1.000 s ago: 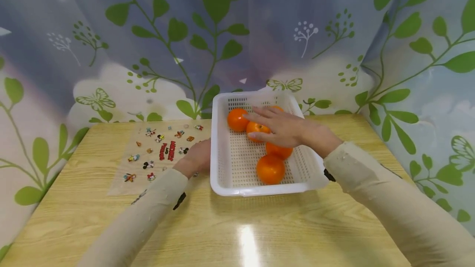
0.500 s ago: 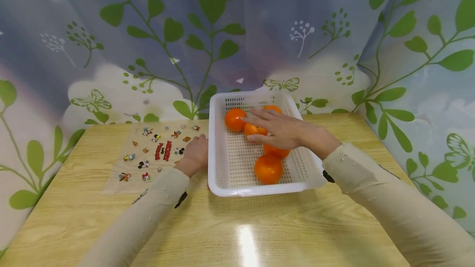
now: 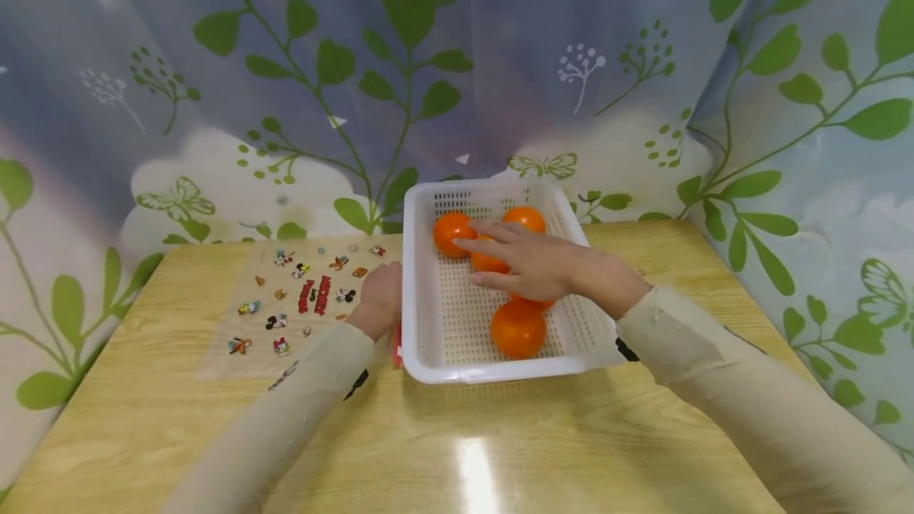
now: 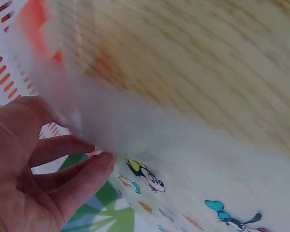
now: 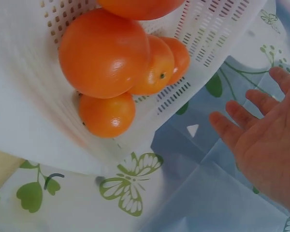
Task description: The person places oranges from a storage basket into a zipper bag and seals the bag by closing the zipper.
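Note:
A white perforated plastic basket [image 3: 416,316] stands on the table with several oranges [image 3: 518,329] in it. Over the oranges my right hand [image 3: 531,260] is spread flat, fingers extended. In the right wrist view the same right hand [image 5: 270,145] appears apart from the fruit; whether it touches any cannot be told from the head view. To the basket's left lies a clear plastic bag [image 3: 267,284] printed with cartoon figures. My left hand [image 3: 382,296] is beside the basket wall. In the left wrist view, the left hand's fingers [image 4: 94,169] pinch the bag's edge, which is raised and partly blurred.
The wooden table [image 3: 343,450] runs in front of the basket. A patterned curtain [image 3: 493,86] with green leaves hangs right behind the table and along its sides. A red strip [image 3: 397,347] shows at the basket's lower left side.
My left hand has turned at the bag's edge beside the basket, and the red strip shows more. The right hand has shifted slightly downward above the oranges, uncovering the rear one. The basket stays put.

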A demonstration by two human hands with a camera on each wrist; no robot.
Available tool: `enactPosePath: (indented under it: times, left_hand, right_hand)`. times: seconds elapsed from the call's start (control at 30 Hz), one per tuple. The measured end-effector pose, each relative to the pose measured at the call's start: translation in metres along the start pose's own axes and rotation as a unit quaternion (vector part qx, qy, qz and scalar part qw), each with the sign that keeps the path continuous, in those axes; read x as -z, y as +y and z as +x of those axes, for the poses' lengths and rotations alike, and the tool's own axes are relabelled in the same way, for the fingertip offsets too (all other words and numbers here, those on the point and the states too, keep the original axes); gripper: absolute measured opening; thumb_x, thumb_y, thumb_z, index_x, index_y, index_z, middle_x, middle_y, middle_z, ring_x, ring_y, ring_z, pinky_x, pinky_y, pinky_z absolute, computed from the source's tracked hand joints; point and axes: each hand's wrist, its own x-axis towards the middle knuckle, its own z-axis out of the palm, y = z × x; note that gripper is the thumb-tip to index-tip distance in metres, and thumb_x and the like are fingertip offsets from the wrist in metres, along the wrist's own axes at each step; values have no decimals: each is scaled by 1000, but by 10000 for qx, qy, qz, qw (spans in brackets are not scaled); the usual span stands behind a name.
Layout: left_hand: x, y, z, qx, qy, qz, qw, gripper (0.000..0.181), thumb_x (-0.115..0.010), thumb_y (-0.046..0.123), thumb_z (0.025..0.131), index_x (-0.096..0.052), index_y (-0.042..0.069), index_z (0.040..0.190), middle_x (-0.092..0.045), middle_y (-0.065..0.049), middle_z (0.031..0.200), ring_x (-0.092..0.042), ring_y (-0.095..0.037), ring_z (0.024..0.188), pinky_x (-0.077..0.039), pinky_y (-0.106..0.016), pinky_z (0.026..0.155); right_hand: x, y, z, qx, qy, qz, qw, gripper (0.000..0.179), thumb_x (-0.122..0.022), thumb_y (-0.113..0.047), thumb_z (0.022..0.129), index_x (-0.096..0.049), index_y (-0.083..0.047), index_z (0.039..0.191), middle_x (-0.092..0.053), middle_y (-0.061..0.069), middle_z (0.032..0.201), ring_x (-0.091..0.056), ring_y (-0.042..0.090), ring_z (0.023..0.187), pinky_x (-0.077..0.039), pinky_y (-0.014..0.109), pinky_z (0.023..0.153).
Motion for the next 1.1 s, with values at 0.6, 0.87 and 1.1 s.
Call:
enactPosePath:
  times: [0.6,0.87,1.1]
  left_hand:
    - [2,-16,5,-211,-495,40,9985,25,-50,19,97,-63,6,80,-63,-9,75,-63,-25,67,-51,-42,59]
    - [5,-29,1,39,-609,-501,9969,25,-52,21,94,-57,7,74,-57,-7,66,-55,-20,57,-44,-34,52]
    - [39,-43,-12,-219,-398,-1201,9917,15,-51,13,93,-53,5,80,-57,-4,59,-58,-14,46,-46,-32,57]
  right_hand:
    - [-4,1,-5,-8,-1,-55,10000,63,-33,-57,97,-22,-30,152,-7,1,159,-12,27,143,-22,50,109]
    - [-2,5,-6,-92,-33,-1,10000,64,-36,-57,97,-23,-27,152,-9,4,159,-10,27,144,-18,51,110]
    - [2,12,-12,-185,-23,105,9998,66,-35,-61,96,-23,-29,152,-7,0,159,-9,26,144,-19,53,109]
